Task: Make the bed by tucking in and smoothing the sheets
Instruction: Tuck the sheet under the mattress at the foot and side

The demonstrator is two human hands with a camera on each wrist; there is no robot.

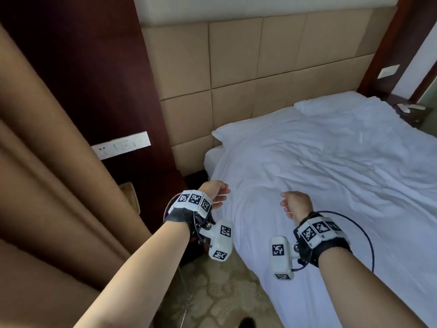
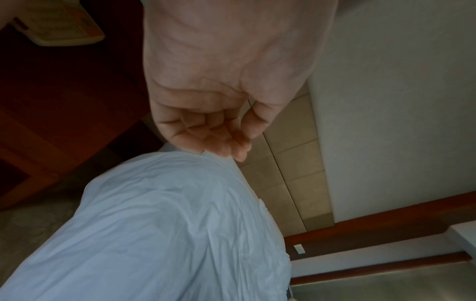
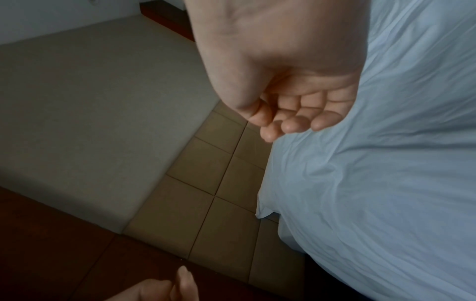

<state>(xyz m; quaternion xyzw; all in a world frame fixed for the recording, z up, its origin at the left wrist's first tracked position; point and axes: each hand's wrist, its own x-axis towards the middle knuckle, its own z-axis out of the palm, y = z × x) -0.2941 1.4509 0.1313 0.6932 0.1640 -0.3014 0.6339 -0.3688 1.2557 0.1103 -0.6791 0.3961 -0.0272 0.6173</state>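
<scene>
Both hands held out over the near corner of the bed, above the sheet, holding nothing.

Left hand: over the bed's edge, near the gap between mattress and dark wood panel. Left wrist view shows the palm with fingers loosely curled, close together, thumb lying alongside. Not touching the cloth.

Right hand: further over the bed, well apart from the left. Right wrist view shows fingers loosely curled inward, close together, thumb tucked near the forefinger. Nothing in the grip. Cannot tell whether the fingertips brush the sheet; they appear clear of it.

Sheet: white, spread across the mattress, heavily creased, draped down over the near side toward the floor. A bare strip of mattress shows at the head-end corner beside the headboard.

Pillows: one at the head end, partly covered by the sheet; a second further along, against the headboard.

Headboard: tan padded squares. Tan curtain hangs at left. White switch plate on the wood panel. Patterned carpet below the bed's edge.
</scene>
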